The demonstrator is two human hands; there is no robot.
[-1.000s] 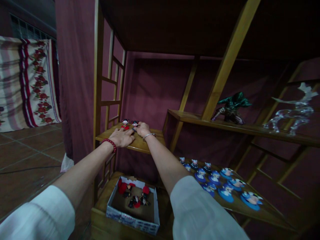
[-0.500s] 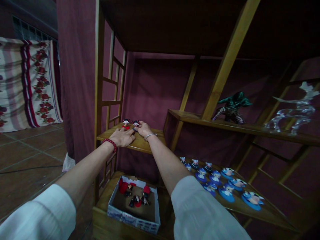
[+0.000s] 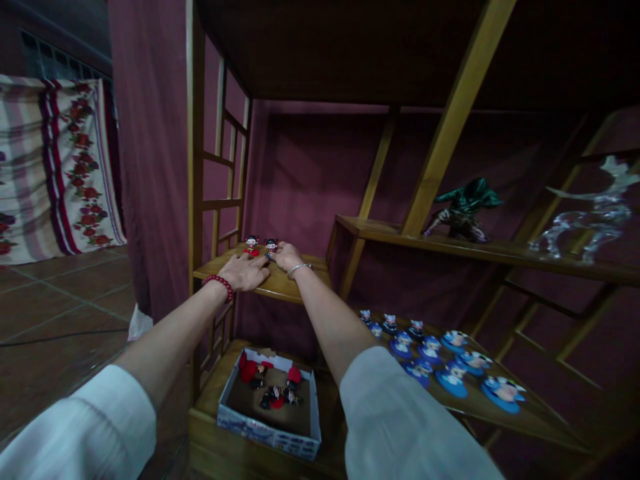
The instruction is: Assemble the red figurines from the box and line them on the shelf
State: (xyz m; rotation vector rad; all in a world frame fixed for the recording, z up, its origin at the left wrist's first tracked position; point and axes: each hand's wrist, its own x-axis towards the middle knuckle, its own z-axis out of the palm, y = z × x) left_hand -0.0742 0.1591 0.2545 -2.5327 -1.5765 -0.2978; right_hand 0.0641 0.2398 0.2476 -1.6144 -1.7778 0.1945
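Note:
On a small wooden shelf (image 3: pixel 285 288) stand two little dark-haired figurines side by side. The left figurine (image 3: pixel 251 245) has red clothing and a red base. My left hand (image 3: pixel 245 272), with a red bead bracelet at the wrist, lies palm down just in front of it, fingers stretched out and apart. The right figurine (image 3: pixel 271 246) is at the fingertips of my right hand (image 3: pixel 287 257), which wears a silver bangle. Its fingers are closed on the figurine's lower part, which they partly hide.
Below, an open cardboard box (image 3: pixel 270 435) holds several red and black figurines (image 3: pixel 275 396). Rows of blue figurines (image 3: pixel 453 377) stand on a lower shelf at right. Above them are a green-cloaked figure (image 3: pixel 467 207) and a clear deer statue (image 3: pixel 583 223). Slanted wooden posts (image 3: pixel 460 113) divide the shelving.
The right figurine's face has turned slightly under my right hand's fingers. Both hands stay almost in place, and the view has shifted a little.

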